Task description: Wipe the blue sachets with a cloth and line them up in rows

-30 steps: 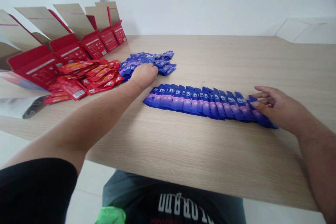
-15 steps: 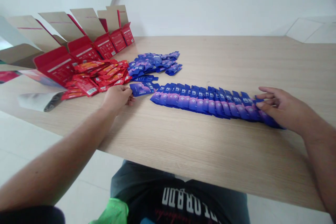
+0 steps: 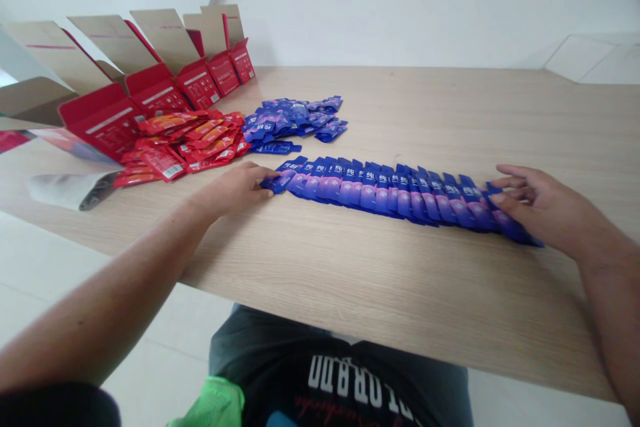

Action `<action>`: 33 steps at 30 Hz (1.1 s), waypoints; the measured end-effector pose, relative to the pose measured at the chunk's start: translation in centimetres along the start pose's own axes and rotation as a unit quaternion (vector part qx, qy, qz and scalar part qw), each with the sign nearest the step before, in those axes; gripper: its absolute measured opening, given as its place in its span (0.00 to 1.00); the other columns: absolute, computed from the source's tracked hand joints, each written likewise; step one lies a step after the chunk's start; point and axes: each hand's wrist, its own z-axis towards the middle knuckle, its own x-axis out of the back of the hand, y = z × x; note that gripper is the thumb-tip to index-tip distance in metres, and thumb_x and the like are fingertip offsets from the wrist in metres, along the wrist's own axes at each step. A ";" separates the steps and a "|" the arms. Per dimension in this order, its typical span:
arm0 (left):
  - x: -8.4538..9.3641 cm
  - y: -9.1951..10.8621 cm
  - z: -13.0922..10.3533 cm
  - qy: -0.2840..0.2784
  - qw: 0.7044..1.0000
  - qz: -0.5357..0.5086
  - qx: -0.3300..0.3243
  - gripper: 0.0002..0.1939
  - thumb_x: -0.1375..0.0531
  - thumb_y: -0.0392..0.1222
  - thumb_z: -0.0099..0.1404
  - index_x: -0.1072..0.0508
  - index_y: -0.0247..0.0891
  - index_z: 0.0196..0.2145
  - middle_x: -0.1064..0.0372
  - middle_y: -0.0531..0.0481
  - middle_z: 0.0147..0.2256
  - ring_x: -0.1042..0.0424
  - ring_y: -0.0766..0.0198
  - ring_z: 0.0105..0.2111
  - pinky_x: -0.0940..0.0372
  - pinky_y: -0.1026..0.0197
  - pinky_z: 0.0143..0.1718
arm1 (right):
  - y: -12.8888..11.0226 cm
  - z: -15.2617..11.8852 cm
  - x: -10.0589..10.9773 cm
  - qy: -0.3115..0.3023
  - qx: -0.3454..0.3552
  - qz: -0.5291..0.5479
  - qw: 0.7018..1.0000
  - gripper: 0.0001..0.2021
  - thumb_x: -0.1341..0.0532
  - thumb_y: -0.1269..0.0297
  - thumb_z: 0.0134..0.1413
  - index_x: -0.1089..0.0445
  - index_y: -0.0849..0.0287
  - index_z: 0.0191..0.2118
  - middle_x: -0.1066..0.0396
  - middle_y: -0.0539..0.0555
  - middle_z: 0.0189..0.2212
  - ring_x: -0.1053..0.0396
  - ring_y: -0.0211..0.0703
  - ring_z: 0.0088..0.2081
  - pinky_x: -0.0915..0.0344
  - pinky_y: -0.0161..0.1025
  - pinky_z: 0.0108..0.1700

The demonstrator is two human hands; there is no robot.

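A row of overlapping blue-and-pink sachets (image 3: 380,190) lies across the table, their printed faces up. At the row's left end, my left hand (image 3: 240,188) has its fingers closed on the edge of a blue sachet (image 3: 287,177), which lines up against its neighbour. My right hand (image 3: 540,203) is curled around the row's right end, thumb on the near side and fingers on the far side; its palm hides part of the last sachets. Behind the left end sits a loose pile of blue sachets (image 3: 295,121).
Red sachets (image 3: 185,147) are heaped left of the blue pile. Several open red cartons (image 3: 160,87) stand in a slanting line behind them, flaps raised. A grey-white piece of wrapping (image 3: 67,191) lies at the left. The wooden table (image 3: 345,267) ends at a wall.
My left hand has moved right and brought its blue sachet against the left end of the row, turning it more in line. My right hand has stayed at the right end.
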 end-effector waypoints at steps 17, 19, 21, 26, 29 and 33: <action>1.2 0.4 2.7 0.013 1.000 0.017 0.019 0.31 0.43 0.41 0.60 0.32 0.41 0.62 0.27 0.46 0.54 0.25 0.57 0.48 0.32 0.60 0.50 | -0.7 -0.3 0.0 -0.007 -0.010 0.025 1.000 0.36 0.34 0.48 0.55 0.42 0.47 0.67 0.27 0.60 0.54 0.24 0.50 0.43 0.21 0.46 0.42; 1.2 -0.3 4.1 0.051 0.995 0.082 0.027 0.29 0.44 0.39 0.61 0.30 0.42 0.60 0.29 0.45 0.57 0.28 0.55 0.54 0.35 0.58 0.55 | -0.5 -0.2 0.0 -0.009 -0.006 0.028 1.000 0.36 0.34 0.47 0.55 0.43 0.47 0.67 0.27 0.60 0.54 0.24 0.50 0.43 0.21 0.46 0.41; 0.9 -0.7 5.8 0.049 0.989 0.134 0.024 0.27 0.45 0.39 0.63 0.29 0.43 0.60 0.30 0.44 0.57 0.30 0.54 0.56 0.36 0.58 0.56 | -0.3 -0.2 0.0 -0.010 0.000 0.023 1.000 0.36 0.34 0.46 0.55 0.43 0.46 0.67 0.27 0.59 0.54 0.24 0.51 0.43 0.21 0.47 0.42; 0.2 -1.3 10.1 0.006 0.976 0.213 0.048 0.25 0.50 0.39 0.68 0.29 0.41 0.60 0.27 0.38 0.53 0.26 0.49 0.50 0.34 0.54 0.49 | -0.1 -0.1 0.2 -0.011 -0.002 0.001 1.000 0.36 0.36 0.44 0.56 0.43 0.46 0.67 0.27 0.59 0.54 0.24 0.51 0.43 0.23 0.51 0.47; 0.1 -1.5 11.6 -0.016 0.971 0.234 0.038 0.24 0.51 0.39 0.68 0.26 0.36 0.56 0.25 0.35 0.49 0.25 0.48 0.49 0.34 0.53 0.47 | -0.2 -0.2 0.3 -0.008 -0.005 -0.006 1.000 0.36 0.36 0.44 0.56 0.44 0.46 0.68 0.27 0.59 0.54 0.24 0.51 0.43 0.23 0.51 0.46; -0.1 -1.5 11.9 0.004 0.966 0.257 0.036 0.23 0.53 0.41 0.69 0.24 0.30 0.50 0.24 0.31 0.46 0.25 0.45 0.48 0.35 0.51 0.47 | -0.4 -0.4 0.2 -0.009 -0.004 -0.001 1.000 0.37 0.36 0.43 0.55 0.43 0.46 0.67 0.27 0.59 0.54 0.24 0.50 0.43 0.22 0.49 0.44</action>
